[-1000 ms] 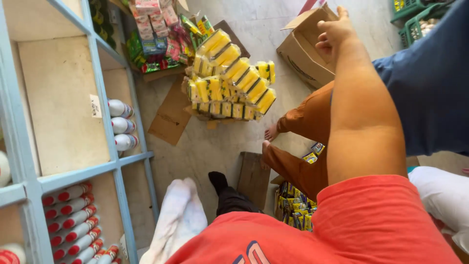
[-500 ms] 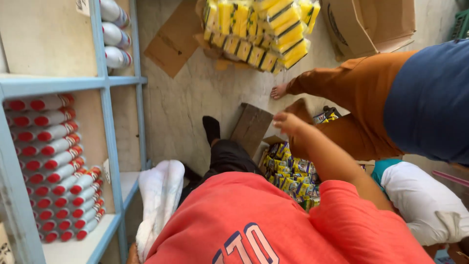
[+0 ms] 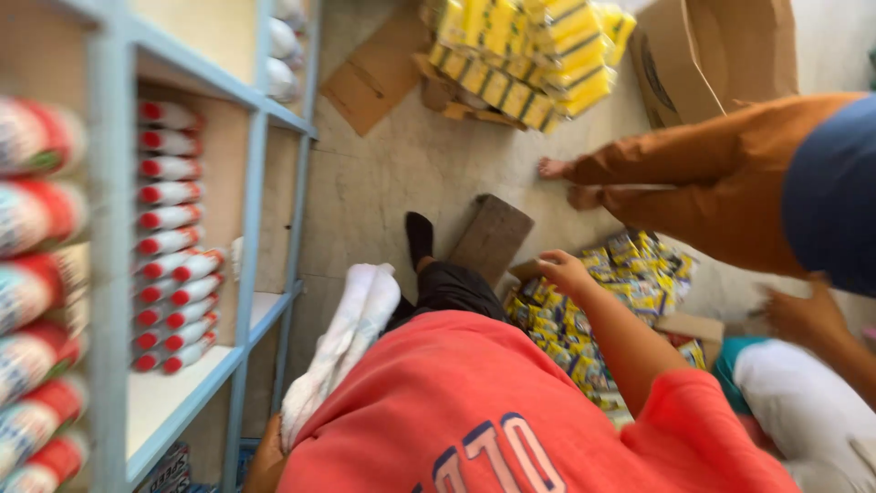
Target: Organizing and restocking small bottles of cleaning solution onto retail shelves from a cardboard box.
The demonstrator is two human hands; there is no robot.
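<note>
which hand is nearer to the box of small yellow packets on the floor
Right. The right hand reaches over the box of yellow packets, at its near edge. The left hand is low at the person's side, by the blue shelf, well away from the box.

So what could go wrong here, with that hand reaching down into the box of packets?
The right hand reaches into the open carton of yellow packets close beside another person's bare feet, so a bump seems possible. Cardboard pieces lying on the floor could cause a slip. The frame is blurred, so finer detail is unclear.
</note>
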